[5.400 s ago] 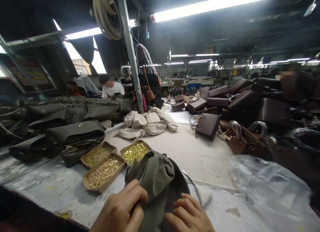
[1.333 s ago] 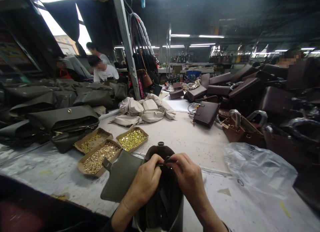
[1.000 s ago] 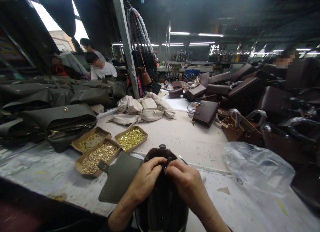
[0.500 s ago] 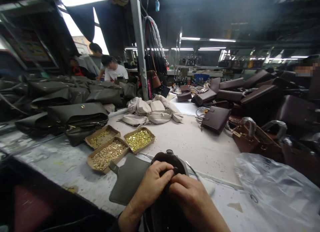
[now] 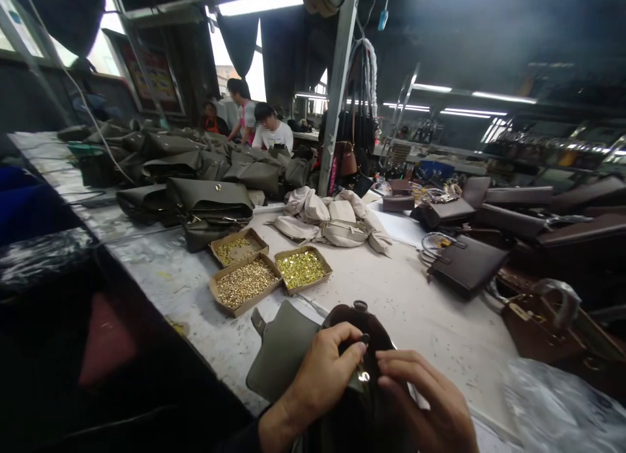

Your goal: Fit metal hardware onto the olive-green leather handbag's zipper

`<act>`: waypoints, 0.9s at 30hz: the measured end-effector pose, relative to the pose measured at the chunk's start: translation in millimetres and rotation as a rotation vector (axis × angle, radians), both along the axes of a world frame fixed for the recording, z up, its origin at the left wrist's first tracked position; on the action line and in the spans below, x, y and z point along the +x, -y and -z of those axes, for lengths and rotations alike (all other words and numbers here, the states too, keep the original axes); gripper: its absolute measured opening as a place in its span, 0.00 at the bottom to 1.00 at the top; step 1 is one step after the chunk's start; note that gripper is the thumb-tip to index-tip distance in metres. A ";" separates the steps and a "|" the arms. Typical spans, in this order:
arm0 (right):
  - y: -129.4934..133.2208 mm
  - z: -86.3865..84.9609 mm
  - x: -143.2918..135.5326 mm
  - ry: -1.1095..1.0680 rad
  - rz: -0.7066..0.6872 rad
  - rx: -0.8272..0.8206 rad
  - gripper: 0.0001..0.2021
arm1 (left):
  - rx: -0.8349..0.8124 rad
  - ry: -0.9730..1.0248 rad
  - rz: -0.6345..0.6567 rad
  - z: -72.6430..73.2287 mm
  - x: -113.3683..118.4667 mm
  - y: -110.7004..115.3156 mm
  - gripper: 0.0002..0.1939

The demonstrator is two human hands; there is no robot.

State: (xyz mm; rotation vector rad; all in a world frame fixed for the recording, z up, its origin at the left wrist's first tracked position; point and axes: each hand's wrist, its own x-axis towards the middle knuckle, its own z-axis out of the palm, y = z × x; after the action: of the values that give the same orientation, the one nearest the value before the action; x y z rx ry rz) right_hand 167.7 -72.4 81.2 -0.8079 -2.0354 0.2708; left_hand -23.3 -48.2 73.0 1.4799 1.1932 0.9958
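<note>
An olive-grey handbag is in front of me, its flap laid out to the left and its dark opening facing up. At the opening, my left hand pinches a small dark strap end between thumb and forefinger. Just below those fingers a shiny metal fitting shows on the bag. My right hand is at the right side of the opening, apart from the left, its fingers stretched toward the bag and holding nothing I can see. The bag's lower body is dark and partly hidden by both hands.
Cardboard trays of small gold metal pieces and yellow-gold pieces stand beyond the flap. Olive bags pile up at left, beige fabric bags in the middle, brown handbags at right. Clear plastic lies near right. People sit behind.
My view has turned left, so everything sits further right. My right hand has drawn away from my left, its fingers straightening. The left keeps its pinch, and the metal fitting is now visible.
</note>
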 end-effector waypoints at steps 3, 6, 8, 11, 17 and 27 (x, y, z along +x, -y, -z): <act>-6.1 -9.9 5.4 -0.085 0.131 -0.024 0.07 | -0.006 0.027 0.019 0.8 -0.9 0.9 0.08; -15.7 -13.6 5.6 -0.160 0.262 -0.053 0.06 | -0.014 0.036 0.032 0.4 -4.4 0.9 0.09; -23.0 -10.0 3.5 -0.209 0.304 -0.123 0.06 | -0.017 0.041 0.031 -0.1 -7.7 -0.1 0.09; -33.2 2.5 -0.4 -0.286 0.278 -0.315 0.10 | -0.026 0.044 0.030 -0.3 -11.4 -2.0 0.10; -56.5 23.4 -4.9 -0.329 0.293 -0.537 0.15 | -0.013 0.030 0.023 3.0 -10.7 -1.8 0.09; -163.9 14.1 -50.4 0.121 0.090 -0.435 0.14 | 0.055 0.060 -0.032 3.9 -10.4 7.5 0.07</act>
State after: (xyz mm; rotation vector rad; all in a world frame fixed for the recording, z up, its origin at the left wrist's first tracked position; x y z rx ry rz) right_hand 117.3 91.5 67.1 -1.2034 -2.0740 0.6410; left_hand -33.8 -55.7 69.1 1.4671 1.1580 1.0958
